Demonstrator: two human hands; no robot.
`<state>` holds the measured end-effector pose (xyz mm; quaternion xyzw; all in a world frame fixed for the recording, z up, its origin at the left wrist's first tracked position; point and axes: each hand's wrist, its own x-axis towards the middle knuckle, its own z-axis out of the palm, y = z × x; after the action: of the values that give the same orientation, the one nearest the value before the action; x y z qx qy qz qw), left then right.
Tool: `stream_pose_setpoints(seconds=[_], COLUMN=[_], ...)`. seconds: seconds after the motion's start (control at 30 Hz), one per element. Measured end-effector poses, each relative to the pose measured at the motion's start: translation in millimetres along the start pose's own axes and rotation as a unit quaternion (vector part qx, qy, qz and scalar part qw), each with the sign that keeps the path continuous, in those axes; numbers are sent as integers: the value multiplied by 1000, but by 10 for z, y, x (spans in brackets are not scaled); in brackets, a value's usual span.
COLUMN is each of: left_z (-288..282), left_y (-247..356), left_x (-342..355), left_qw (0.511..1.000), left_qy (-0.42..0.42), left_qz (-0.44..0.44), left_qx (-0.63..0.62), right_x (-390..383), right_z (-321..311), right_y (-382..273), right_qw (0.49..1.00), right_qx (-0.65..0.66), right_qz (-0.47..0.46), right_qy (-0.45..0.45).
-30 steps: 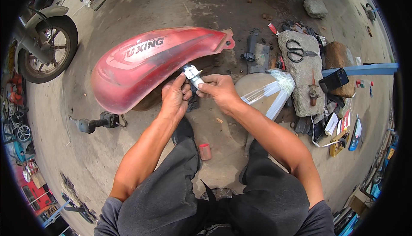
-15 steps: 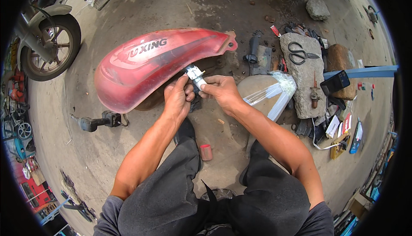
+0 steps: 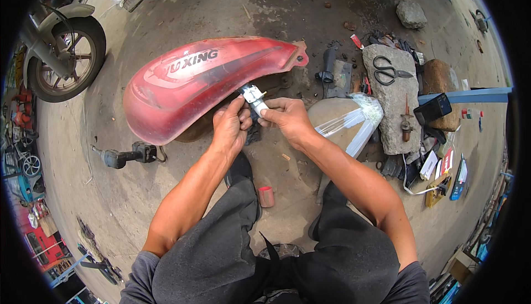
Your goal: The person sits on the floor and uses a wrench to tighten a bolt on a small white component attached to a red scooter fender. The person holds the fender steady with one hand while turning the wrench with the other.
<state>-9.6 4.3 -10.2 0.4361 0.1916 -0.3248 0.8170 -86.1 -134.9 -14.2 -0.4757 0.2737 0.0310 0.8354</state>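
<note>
A red motorcycle fuel tank (image 3: 182,83) lies on its side on the ground ahead of me. From its near lower edge sticks out a silver fuel tap (image 3: 254,95) with a pale round lower end. My left hand (image 3: 231,122) is closed at the tap's left side, thumb and forefinger against it. On the other side, my right hand (image 3: 287,117) pinches the tap's lower end. Fingertips partly cover the fitting, and its joint with the tank is hard to see.
Right of me, a concrete slab (image 3: 391,121) carries black-handled scissors (image 3: 390,72) and a rusty metal part (image 3: 407,124). Nearer lies a stone wrapped in clear tape (image 3: 359,119). A cordless power tool (image 3: 127,155) rests left, a red cylinder (image 3: 266,197) between my feet, a motorcycle wheel (image 3: 99,44) far left.
</note>
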Motion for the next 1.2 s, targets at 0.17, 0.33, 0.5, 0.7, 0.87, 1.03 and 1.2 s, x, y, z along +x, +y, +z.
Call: stream_pose_setpoints(seconds=[0.17,0.33,0.5,0.7,0.87,1.03,1.2], left_z=[35,31,20,23,30,10,19], left_y=[16,6,17,15,25,17,15], left_x=[-3,-13,4,-6,-9,12,-7], left_qw=[1000,1000,1000,1000,1000,1000,1000], left_qy=[5,4,5,6,7,11,6], left_qz=[-4,0,2,-6,-6,-4,-10], left_qx=[12,4,11,10,4,11,2], right_x=[10,10,-2,2,6,11,3], right_z=[-2,-15,-5,-12,-9,-11,-14], right_y=[18,15,1,5,10,19,9], right_qw=[1000,1000,1000,1000,1000,1000,1000], right_qx=[-1,-9,-8,-6,1,-4,-5], right_qz=[-1,-2,1,-1,-2,-3,-3], right_qy=[2,-1,0,1,-1,-2,-3])
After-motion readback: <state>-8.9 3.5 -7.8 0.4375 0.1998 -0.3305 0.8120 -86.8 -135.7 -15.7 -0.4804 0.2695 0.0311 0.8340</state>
